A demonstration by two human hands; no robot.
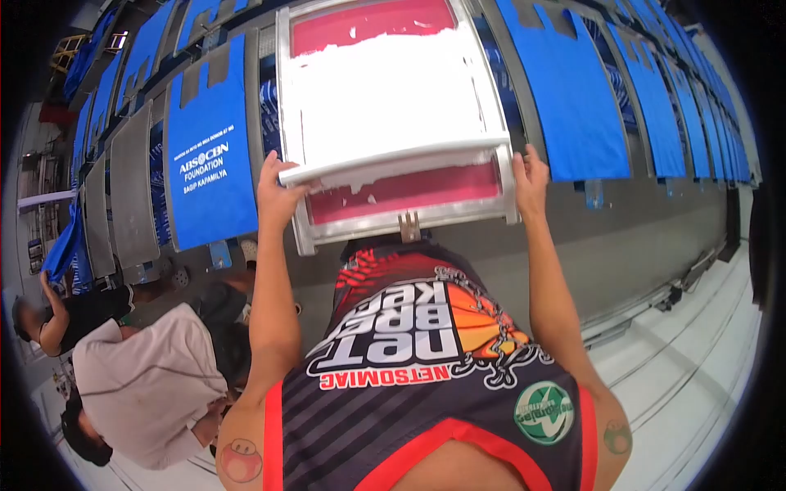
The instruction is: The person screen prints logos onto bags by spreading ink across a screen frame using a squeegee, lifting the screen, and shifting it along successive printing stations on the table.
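A metal-edged screen printing frame [493,98] lies in front of me, with thick white ink [381,98] spread over its red mesh [426,186]. Across its near part rests a long pale squeegee [401,155]. My left hand [278,192] is closed at the frame's left side, by the squeegee's end, its thumb over the rail. At the right side, my right hand [530,180] grips the frame's edge with its fingers pointing up. A metal clip [408,227] sits on the frame's near edge.
Blue printed fabric pieces [211,147] lie on grey boards in rows to the left, with more blue fabric [569,98] to the right. At the lower left, a person in a light shirt [147,380] bends down. Another person in black [86,317] handles blue fabric.
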